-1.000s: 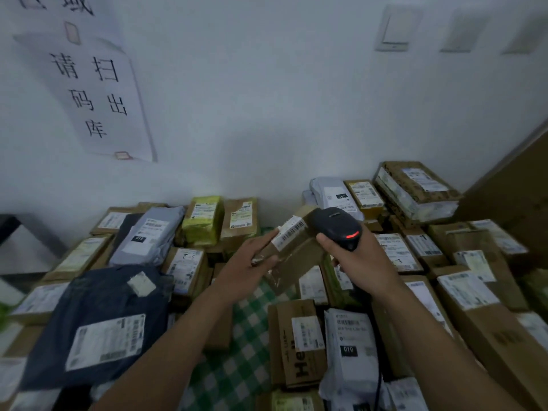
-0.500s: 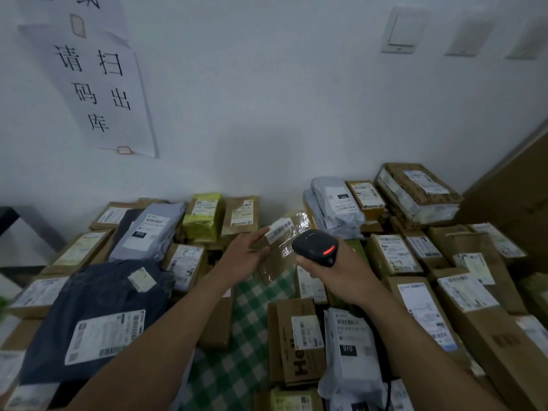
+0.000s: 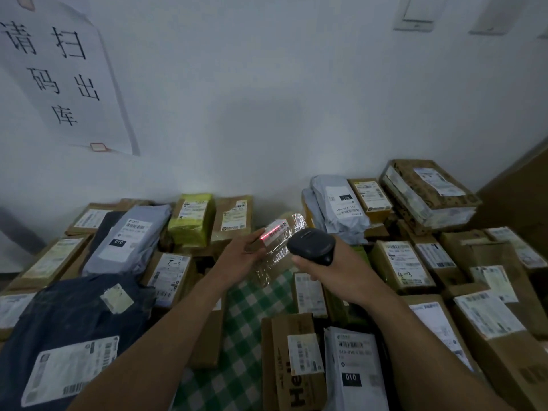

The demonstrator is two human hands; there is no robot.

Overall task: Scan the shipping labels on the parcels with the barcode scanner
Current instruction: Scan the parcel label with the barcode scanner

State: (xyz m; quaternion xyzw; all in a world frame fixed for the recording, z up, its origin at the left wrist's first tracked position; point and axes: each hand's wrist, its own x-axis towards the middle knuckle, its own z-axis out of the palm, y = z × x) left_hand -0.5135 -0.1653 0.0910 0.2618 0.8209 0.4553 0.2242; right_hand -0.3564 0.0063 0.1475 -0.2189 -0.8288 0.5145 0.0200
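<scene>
Both hands meet above the green checked cloth (image 3: pixel 237 330). From the head camera, the left hand (image 3: pixel 241 256) grips a small tape-wrapped parcel (image 3: pixel 278 247) from its left side, holding it raised and tilted above the cloth. A red scan line lies across the white shipping label (image 3: pixel 275 229) at the parcel's upper left end. Just right of the parcel, the right hand (image 3: pixel 335 271) is clenched round the handle of the black barcode scanner (image 3: pixel 311 246), its head turned toward the label. Left of the cloth lies a dark blue mailer bag (image 3: pixel 68 318); right of it are brown boxes (image 3: pixel 492 330) with labels.
</scene>
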